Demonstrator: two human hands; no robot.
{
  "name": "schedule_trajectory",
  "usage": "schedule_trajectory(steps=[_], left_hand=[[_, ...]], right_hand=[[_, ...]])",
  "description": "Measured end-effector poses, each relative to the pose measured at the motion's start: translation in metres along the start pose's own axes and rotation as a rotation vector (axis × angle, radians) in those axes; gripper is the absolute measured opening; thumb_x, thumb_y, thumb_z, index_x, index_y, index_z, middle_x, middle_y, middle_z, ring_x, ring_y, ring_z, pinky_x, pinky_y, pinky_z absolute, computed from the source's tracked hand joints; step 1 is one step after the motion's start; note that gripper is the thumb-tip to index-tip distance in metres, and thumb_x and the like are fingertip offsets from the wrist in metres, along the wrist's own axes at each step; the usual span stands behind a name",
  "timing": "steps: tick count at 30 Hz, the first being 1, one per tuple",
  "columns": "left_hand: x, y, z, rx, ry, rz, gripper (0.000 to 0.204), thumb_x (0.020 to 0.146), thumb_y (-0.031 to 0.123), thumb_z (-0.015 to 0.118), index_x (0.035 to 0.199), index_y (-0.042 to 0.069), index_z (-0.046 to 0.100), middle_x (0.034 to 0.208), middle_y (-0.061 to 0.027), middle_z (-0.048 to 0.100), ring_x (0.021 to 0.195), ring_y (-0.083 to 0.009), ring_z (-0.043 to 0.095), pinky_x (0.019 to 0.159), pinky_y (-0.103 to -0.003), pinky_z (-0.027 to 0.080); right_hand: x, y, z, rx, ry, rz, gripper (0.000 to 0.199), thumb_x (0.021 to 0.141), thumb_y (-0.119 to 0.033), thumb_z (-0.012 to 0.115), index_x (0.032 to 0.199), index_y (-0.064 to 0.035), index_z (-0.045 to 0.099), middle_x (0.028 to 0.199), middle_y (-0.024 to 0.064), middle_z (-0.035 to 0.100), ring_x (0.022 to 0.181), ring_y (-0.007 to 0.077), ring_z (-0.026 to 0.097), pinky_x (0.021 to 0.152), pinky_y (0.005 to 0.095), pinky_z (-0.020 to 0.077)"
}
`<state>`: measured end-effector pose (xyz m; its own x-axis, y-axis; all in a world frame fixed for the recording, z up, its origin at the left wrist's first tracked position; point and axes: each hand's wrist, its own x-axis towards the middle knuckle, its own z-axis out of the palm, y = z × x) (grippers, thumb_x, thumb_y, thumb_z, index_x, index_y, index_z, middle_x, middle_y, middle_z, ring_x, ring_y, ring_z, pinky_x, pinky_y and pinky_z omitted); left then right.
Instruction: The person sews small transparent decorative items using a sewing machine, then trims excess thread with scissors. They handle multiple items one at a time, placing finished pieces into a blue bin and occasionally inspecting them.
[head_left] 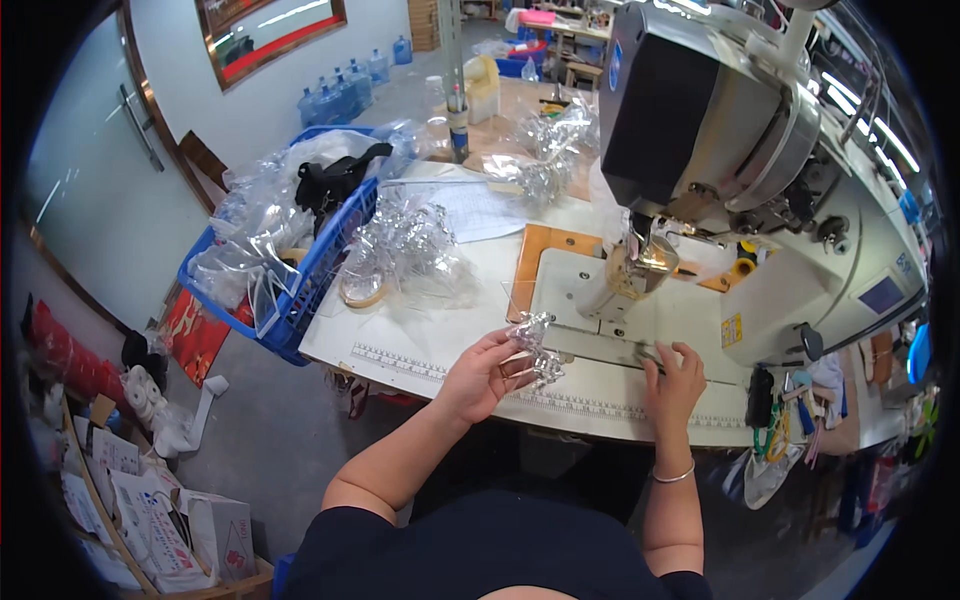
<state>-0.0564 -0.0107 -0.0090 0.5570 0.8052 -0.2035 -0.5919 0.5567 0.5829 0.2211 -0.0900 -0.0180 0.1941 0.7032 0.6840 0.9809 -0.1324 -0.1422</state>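
Left fingers (497,350) pinching clear plastic piece (535,345)

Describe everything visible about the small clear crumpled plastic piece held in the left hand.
The small clear crumpled plastic piece looks like thin, glossy, see-through film, creased and catching white glints. The left hand pinches it between its fingertips, lifted just above the front edge of the white sewing table, near the printed ruler strip. Its lower end hangs free. The right hand rests apart from it on the table.
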Motion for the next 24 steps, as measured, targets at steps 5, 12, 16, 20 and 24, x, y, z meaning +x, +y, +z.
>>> schedule_trajectory(steps=[5, 12, 16, 20, 24], left_hand=[[-0.003, 0.0, 0.005, -0.086, -0.125, 0.045, 0.037, 0.096, 0.009, 0.042, 0.133, 0.008, 0.041, 0.13, -0.0074, 0.051, 0.114, -0.0264, 0.056, 0.094, -0.039, 0.049], [-0.032, -0.008, 0.008, -0.095, -0.183, 0.234, 0.041, 0.092, 0.008, 0.05, 0.133, 0.013, 0.044, 0.13, -0.0066, 0.051, 0.117, -0.0244, 0.052, 0.099, -0.042, 0.044], [-0.035, -0.021, 0.0, -0.102, -0.036, 0.267, 0.038, 0.093, 0.004, 0.051, 0.13, 0.013, 0.048, 0.128, -0.0081, 0.052, 0.113, -0.0228, 0.056, 0.093, -0.037, 0.049], [-0.039, -0.028, 0.007, -0.107, -0.012, 0.384, 0.032, 0.093, 0.005, 0.053, 0.125, 0.011, 0.053, 0.122, -0.008, 0.057, 0.108, -0.0207, 0.058, 0.09, -0.035, 0.051], [-0.05, -0.032, 0.01, -0.068, 0.046, 0.457, 0.028, 0.092, 0.004, 0.055, 0.119, 0.008, 0.056, 0.119, -0.0076, 0.059, 0.105, -0.0189, 0.059, 0.089, -0.033, 0.051]], right_hand=[[0.018, -0.063, -0.002, 1.093, -0.427, 0.168, 0.046, 0.081, -0.008, 0.065, 0.125, -0.0047, 0.052, 0.114, 0.0125, 0.055, 0.105, 0.023, 0.053, 0.092, 0.0367, 0.0424], [0.033, -0.108, -0.014, 1.66, -0.74, 0.405, 0.067, 0.075, 0.002, 0.072, 0.134, 0.0009, 0.04, 0.099, 0.0065, 0.061, 0.085, 0.0112, 0.06, 0.078, 0.0247, 0.0503], [0.031, -0.118, -0.026, 1.556, -0.755, 0.344, 0.068, 0.074, 0.005, 0.072, 0.134, -0.0003, 0.04, 0.1, 0.008, 0.062, 0.086, 0.0131, 0.061, 0.079, 0.0263, 0.0514], [0.029, -0.121, -0.029, 1.537, -0.717, 0.294, 0.068, 0.074, 0.003, 0.074, 0.133, 0.0024, 0.039, 0.099, 0.0099, 0.062, 0.083, 0.0134, 0.061, 0.075, 0.0255, 0.0517], [0.026, -0.12, -0.029, 1.605, -0.78, 0.28, 0.069, 0.074, 0.004, 0.074, 0.133, 0.0026, 0.038, 0.1, 0.0105, 0.061, 0.084, 0.014, 0.061, 0.075, 0.0255, 0.0524]])
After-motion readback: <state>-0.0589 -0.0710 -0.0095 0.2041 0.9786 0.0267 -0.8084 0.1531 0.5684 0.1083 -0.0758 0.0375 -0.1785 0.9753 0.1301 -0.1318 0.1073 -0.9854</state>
